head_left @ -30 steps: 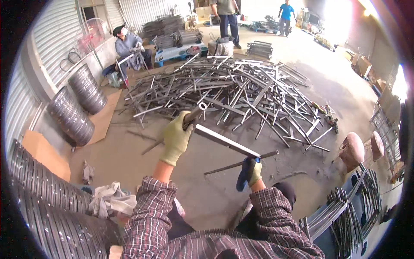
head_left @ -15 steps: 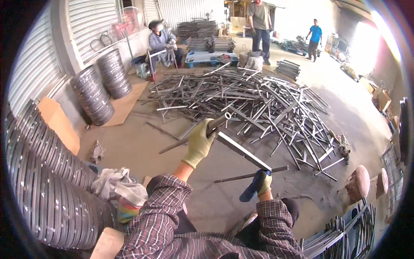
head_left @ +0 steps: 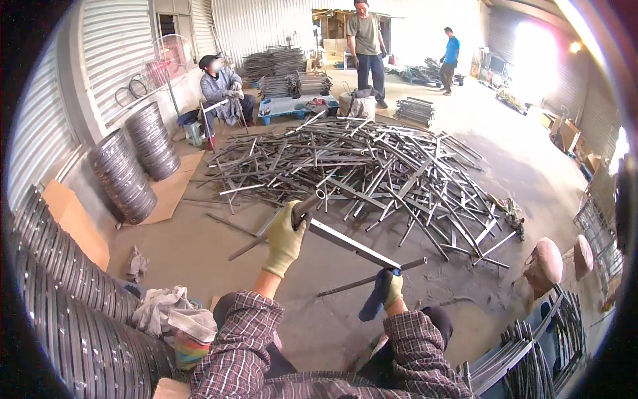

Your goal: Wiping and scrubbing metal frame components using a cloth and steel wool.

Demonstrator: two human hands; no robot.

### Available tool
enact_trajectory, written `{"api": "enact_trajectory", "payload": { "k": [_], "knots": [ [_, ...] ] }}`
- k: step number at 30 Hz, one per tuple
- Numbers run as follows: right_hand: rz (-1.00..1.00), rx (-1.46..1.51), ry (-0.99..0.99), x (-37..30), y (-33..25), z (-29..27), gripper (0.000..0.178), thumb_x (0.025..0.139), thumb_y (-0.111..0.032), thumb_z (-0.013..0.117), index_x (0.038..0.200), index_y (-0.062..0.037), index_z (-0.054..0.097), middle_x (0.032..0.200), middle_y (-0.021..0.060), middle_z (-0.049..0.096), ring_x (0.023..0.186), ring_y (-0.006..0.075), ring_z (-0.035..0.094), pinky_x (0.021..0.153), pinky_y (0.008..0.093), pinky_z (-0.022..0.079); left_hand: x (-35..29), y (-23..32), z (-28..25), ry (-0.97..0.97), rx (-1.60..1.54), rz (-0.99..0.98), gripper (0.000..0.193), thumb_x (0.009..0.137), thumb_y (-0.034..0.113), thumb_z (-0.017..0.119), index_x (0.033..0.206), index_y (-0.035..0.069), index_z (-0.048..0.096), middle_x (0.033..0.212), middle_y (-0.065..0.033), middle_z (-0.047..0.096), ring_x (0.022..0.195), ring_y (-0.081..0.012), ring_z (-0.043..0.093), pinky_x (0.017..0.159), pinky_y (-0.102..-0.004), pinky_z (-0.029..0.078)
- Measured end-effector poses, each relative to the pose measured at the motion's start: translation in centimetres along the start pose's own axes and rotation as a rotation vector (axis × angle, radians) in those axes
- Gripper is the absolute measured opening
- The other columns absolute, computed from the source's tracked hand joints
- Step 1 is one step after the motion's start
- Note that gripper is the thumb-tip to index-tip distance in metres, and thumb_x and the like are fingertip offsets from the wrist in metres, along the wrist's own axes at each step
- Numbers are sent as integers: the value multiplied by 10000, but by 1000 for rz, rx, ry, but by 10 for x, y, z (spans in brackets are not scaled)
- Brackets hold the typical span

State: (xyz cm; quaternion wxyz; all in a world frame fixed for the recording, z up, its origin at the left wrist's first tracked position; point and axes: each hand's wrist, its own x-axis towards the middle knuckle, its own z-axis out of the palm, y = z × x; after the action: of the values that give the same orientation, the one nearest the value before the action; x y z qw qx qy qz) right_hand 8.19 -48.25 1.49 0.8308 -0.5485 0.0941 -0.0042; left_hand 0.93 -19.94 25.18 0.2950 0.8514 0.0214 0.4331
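We've got both arms out front, metal frame held over the floor: left hand wrapped round 1 tube, right hand gripping the other end with what looks like a blue rag. Big metal pile beyond, stacked hoops to our left.

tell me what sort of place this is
Probably a metal workshop or warehouse: there's a large heap of metal frames, dark stacks on the left, and a corrugated wall behind.
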Motion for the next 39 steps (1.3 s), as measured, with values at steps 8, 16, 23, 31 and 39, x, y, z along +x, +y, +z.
{"api": "enact_trajectory", "payload": {
  "k": [8,16,23,31,39],
  "knots": [
    [11,52,18,5,5,-1,115,852,-123,572,757,-128,508,614,-5,463,493,148,474,448,298,393,1,0,5,-5,34,-4,411,782,102,743,1151,104,562,958,-150,651,910,-383,621,771,-457,477],
    [-35,0,-19,11,9,-9,102,851,-122,584,773,-118,519,627,-12,472,511,139,465,457,294,387,3,1,6,13,-4,13,390,790,120,733,1144,100,571,960,-153,648,908,-385,618,765,-455,477],
    [-53,35,-2,8,7,-4,81,822,-93,596,782,-110,528,628,-8,479,513,141,477,461,294,398,2,-1,5,18,-30,36,377,801,121,722,1147,91,574,975,-155,648,921,-390,615,776,-452,480],
    [23,66,-18,6,7,-9,110,830,-122,589,735,-109,535,614,4,490,507,142,474,464,289,396,-2,-11,-6,-75,-89,203,534,766,55,705,1272,99,540,1051,-163,635,956,-398,598,828,-455,480],
    [-54,0,-57,-3,-20,5,60,832,-109,587,866,-60,590,702,28,563,565,146,532,511,285,445,-29,-55,-31,-13,-62,-359,111,824,80,692,917,49,640,789,-172,617,721,-337,594,656,-400,456]
  ]
}}
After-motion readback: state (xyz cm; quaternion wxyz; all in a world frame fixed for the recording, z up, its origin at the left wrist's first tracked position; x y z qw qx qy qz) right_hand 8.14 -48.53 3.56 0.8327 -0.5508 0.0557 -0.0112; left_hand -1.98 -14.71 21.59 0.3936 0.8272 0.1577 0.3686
